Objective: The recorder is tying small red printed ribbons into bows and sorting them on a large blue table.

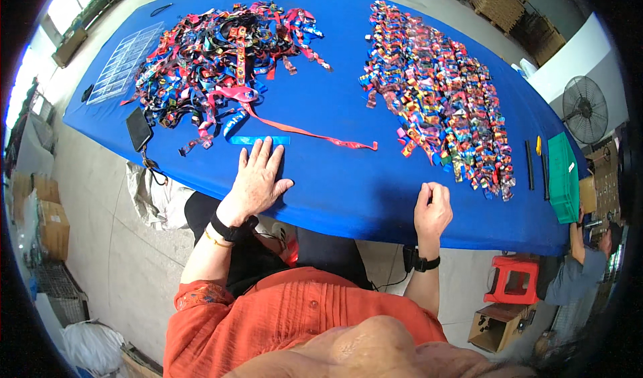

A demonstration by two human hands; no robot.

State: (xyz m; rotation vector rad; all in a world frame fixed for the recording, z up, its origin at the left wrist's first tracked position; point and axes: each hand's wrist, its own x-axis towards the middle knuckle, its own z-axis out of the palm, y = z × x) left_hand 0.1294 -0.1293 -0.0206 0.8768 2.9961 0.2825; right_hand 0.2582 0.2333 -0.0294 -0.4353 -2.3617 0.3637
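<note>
Shiny bright blue strap (283,139), pressed flat, lying crosswise on the blue-covered table (328,184), beside the tangled strap pile (201,70)

Our counter (335,190) wears a blue cloth; on it we have a tangled heap of straps (221,63), dense rows of colourful bundles (442,90), a flat blue strap (281,139), a gridded tray (125,63) and a dark rectangular item (138,129).

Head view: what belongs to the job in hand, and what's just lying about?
Likely in use: blue ribbon strip touched by the left hand; tangled ribbon pile; laid-out ribbon rows.

Likely lying about: black rectangular item; red stool; green tray; caged fan.
</note>
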